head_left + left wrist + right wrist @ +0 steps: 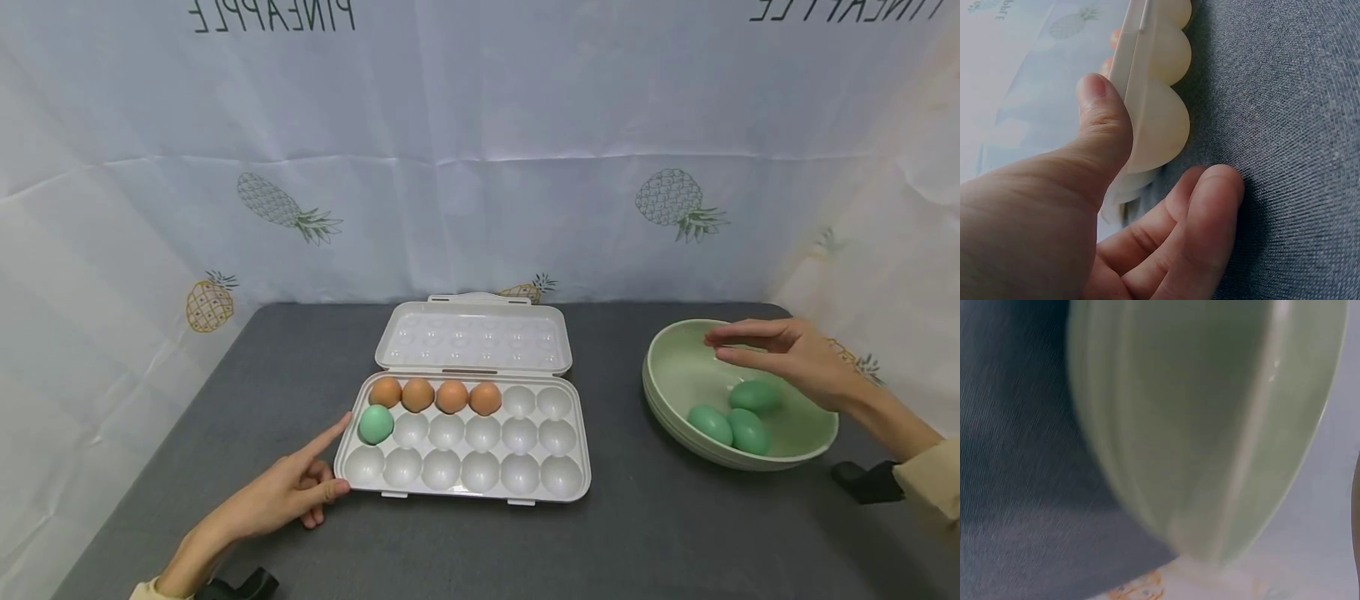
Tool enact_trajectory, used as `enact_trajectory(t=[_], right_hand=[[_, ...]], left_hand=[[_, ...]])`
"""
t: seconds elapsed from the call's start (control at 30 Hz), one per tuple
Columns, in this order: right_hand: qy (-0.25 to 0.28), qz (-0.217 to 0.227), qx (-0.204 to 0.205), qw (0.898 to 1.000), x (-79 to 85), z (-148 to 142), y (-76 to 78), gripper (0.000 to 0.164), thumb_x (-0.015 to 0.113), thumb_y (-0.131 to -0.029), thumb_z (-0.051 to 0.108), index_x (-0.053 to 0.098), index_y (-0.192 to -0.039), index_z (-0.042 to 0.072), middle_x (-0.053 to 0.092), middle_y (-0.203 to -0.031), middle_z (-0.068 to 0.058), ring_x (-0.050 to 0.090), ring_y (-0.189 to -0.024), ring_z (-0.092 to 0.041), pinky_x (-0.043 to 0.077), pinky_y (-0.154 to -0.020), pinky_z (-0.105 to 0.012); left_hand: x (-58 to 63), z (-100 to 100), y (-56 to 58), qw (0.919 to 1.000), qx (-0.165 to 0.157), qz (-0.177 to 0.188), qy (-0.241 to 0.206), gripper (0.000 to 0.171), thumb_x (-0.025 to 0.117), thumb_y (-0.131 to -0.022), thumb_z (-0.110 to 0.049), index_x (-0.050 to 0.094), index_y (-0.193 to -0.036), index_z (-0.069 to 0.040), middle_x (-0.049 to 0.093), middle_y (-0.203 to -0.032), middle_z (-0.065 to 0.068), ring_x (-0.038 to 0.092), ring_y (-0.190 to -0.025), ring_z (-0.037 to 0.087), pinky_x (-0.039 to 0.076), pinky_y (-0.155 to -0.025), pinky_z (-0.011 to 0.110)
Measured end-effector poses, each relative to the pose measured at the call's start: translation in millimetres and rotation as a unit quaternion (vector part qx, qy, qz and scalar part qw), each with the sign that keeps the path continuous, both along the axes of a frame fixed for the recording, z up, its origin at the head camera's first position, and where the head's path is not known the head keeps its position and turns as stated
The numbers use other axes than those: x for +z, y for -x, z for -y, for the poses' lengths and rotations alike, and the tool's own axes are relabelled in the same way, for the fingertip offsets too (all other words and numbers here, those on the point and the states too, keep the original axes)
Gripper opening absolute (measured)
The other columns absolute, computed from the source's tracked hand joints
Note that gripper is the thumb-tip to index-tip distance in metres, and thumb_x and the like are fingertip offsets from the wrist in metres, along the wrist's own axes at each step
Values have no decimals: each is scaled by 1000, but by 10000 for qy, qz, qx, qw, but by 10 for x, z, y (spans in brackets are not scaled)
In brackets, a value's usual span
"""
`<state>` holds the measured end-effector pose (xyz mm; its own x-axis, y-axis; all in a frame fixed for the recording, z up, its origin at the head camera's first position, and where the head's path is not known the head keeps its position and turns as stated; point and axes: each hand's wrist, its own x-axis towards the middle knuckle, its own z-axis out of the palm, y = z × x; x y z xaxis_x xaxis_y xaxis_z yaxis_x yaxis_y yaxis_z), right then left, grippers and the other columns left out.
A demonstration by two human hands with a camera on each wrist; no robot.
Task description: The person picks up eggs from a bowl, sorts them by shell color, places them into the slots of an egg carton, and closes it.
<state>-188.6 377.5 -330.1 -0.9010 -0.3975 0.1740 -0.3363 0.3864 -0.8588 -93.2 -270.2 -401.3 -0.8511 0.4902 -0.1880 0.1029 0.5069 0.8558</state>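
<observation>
A white egg carton lies with its lid raised at the back. Several brown eggs fill the left part of its back row, and one green egg sits at the left of the middle row. At the carton's front left corner, my left hand touches the edge with a straight index finger and the thumb, its other fingers bent below. My right hand, fingers extended and holding nothing, hovers over a pale green bowl with three green eggs in it.
Dark grey cloth covers the table. A white curtain printed with pineapples hangs behind and at both sides. Black straps show near my wrists.
</observation>
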Motion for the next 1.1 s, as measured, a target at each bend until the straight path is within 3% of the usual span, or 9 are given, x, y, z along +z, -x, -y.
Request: enact_trajectory(t=[0.2,0.4,0.5,0.73,0.97,1.1], right_hand=[[-1040,-153,-339,9939,-29,-289,25,35,65,-96,-3,67,-131,-1,73,-118,23,63,-110,13,48,-86,-6],[-1877,104,-445,9812,-62,-418,34,38,74,-94,10,68,-131,3,72,-118,24,59,-107,19,53,-79,-11],[-2087,115,-211,9777,-109,-453,38,41,78,-90,10,69,-130,2,72,-119,24,61,-107,18,54,-79,-12],[-1817,115,468,9822,-216,-545,93,44,80,-84,-1,69,-127,-3,66,-121,31,61,-109,17,55,-83,-12],[-1610,-38,1667,9728,-269,-598,261,47,78,-82,-9,68,-128,-3,64,-126,29,56,-117,18,52,-89,-8],[-1710,-234,1679,9706,-292,-589,291,44,79,-81,-9,72,-123,2,66,-122,29,58,-113,17,53,-84,-9]], left_hand=[[-19,8,-6,9999,-55,-60,-91,89,63,-103,-21,0,-165,-8,61,-77,2,62,-60,6,56,-54,31],[-25,15,-21,9998,-59,-128,-115,89,63,-103,-20,1,-165,-7,61,-78,1,62,-60,6,56,-54,31],[-23,18,-26,9999,-45,-113,-109,89,62,-103,-20,0,-165,-7,60,-79,2,62,-60,6,56,-54,31],[-21,16,-19,9999,-97,-57,-122,89,62,-104,-20,-1,-165,-8,60,-78,2,62,-60,6,57,-54,31],[-12,13,-15,9999,-80,-91,-85,89,63,-103,-21,0,-165,-7,61,-78,2,62,-60,6,57,-54,31],[-4,10,-10,10000,-33,-40,-37,90,63,-103,-22,0,-165,-8,62,-77,3,62,-60,7,57,-55,31]])
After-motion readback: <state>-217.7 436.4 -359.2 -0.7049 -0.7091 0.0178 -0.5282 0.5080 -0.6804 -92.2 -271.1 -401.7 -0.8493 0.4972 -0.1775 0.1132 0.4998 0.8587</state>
